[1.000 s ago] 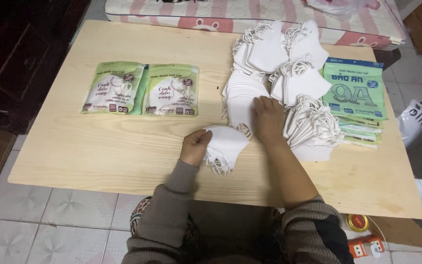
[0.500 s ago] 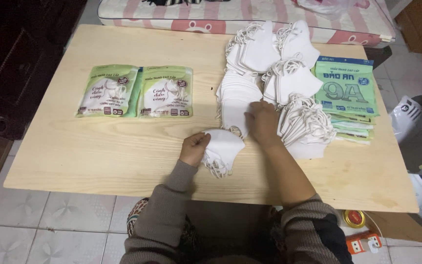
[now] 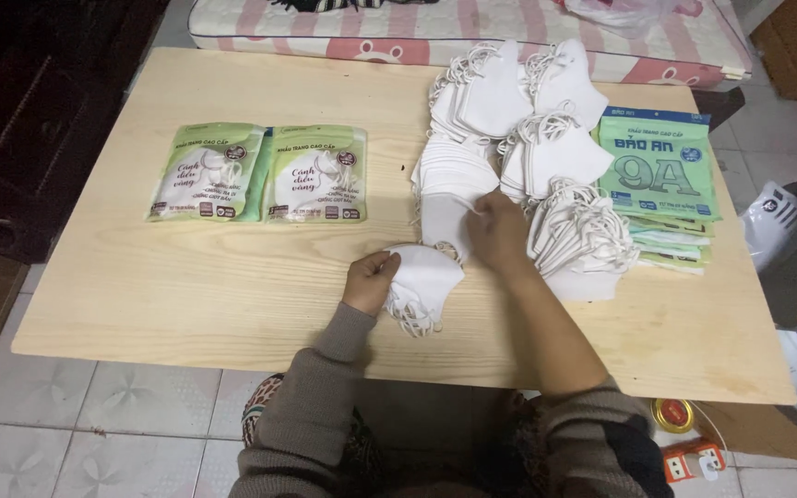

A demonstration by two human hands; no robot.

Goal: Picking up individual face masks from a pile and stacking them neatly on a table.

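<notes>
The left hand (image 3: pixel 368 279) is closed on a small bundle of white masks (image 3: pixel 422 281), thumb and fingers pinching its near edge, and the bundle rests on the wooden table (image 3: pixel 186 286) just to the right of that hand, ear loops trailing off its lower edge toward the person. Compared with a second ago this bundle sits in the same place, so the left hand is simply keeping it gathered. What has changed is the right hand (image 3: pixel 498 231): it has slid away from the bundle and up onto the flat stack of masks (image 3: pixel 445 180) just beyond it, fingers curled and fingertips pressing at the stack's near corner; whether it has already pinched a mask loose I cannot tell. That shift reads as the reach for one more mask to add to the held bundle, so the count in the left hand looks unfinished. To the right of the right hand lies a loose heap of masks (image 3: pixel 583 240) with tangled loops, and beyond that a pile of green packets (image 3: pixel 661 175). Well to the left of the left hand, two filled green pouches (image 3: pixel 260 173) lie side by side.
</notes>
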